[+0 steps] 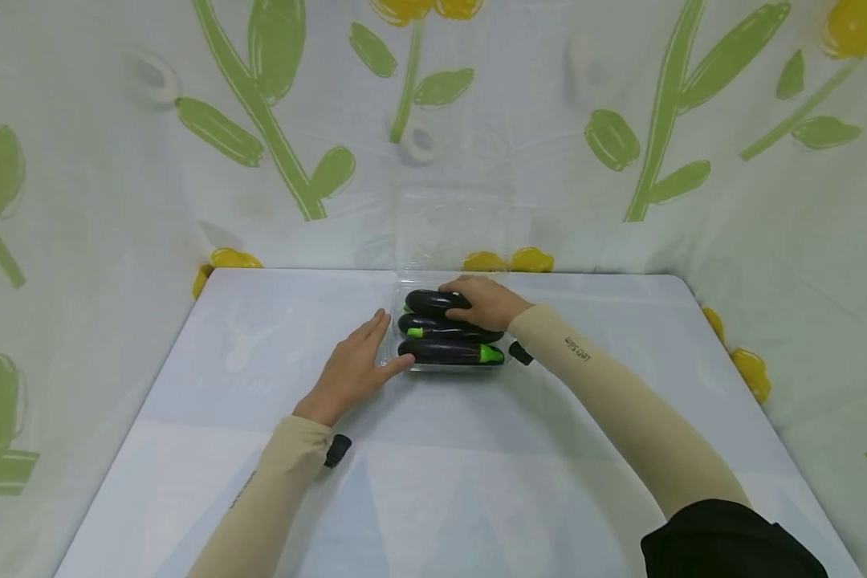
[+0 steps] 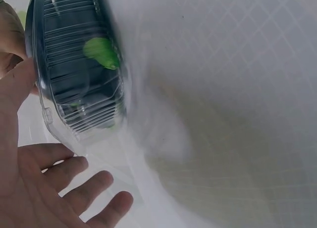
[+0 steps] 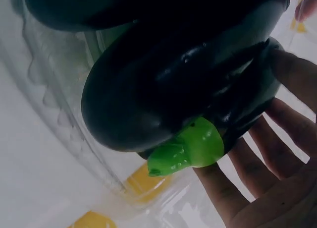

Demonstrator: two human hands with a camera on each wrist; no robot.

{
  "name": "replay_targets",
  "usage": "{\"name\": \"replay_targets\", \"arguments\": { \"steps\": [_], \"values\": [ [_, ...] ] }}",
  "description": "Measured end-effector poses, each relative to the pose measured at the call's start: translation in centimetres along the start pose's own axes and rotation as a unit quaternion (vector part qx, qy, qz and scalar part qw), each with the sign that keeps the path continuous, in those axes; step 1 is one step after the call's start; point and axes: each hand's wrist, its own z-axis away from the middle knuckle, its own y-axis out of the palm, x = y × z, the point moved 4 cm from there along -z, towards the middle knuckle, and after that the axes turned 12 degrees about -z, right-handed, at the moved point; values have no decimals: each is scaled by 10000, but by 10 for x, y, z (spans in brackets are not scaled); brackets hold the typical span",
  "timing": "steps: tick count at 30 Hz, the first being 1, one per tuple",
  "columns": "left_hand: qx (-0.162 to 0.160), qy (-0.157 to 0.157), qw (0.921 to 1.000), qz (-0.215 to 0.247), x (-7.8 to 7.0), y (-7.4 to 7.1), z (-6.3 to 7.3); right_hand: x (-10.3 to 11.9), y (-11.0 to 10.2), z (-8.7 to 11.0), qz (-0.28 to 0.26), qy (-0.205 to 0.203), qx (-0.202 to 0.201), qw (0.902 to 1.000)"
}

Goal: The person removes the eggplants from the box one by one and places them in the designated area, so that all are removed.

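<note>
Dark, glossy eggplants lie side by side in a clear plastic container (image 1: 451,368). From the head, a back eggplant (image 1: 428,301), a middle eggplant (image 1: 457,331) and a front eggplant (image 1: 437,352) show, some with bright green caps. My right hand (image 1: 487,303) grips the back eggplant, thumb on its near side and fingers on the far side. In the right wrist view a green cap (image 3: 203,143) lies by my fingers. My left hand (image 1: 354,371) is at the container's left side, fingers spread and thumb at its front corner.
The container's clear lid (image 1: 451,229) stands raised at the back, against the flower-patterned cloth (image 1: 535,177). Underneath is a white table (image 1: 433,482), its far edge (image 1: 592,274) just behind the container. Black wrist pieces (image 1: 338,450) show below both forearms.
</note>
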Motion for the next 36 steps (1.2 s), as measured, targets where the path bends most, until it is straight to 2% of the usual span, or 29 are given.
{"name": "replay_targets", "arguments": {
  "steps": [8, 14, 20, 23, 27, 30, 33, 36],
  "values": [
    [112, -3, 9998, -181, -3, 1, 0, -2, 1, -1, -202, -135, -175, 9996],
    [156, -25, 9997, -175, -6, 1, 0, -1, -12, 7, -275, -267, -395, 9985],
    [158, -57, 9997, -195, -6, -2, 1, 3, -33, 23, -364, -518, -884, 9941],
    [111, -67, 9996, -250, -6, -4, 1, 3, -41, 34, -595, -593, -1176, 9895],
    [112, -19, 9991, -397, -7, -3, 1, -5, -47, 53, -725, -677, -1663, 9811],
    [152, 0, 9988, -475, -8, -3, 1, -16, -47, 68, -632, -835, -2017, 9738],
    [151, -21, 9986, -516, -8, -2, 1, -31, -45, 81, -525, -877, -2168, 9709],
    [79, -19, 9985, -534, -8, -3, 1, -45, -44, 91, -478, -681, -2184, 9723]
  ]
}}
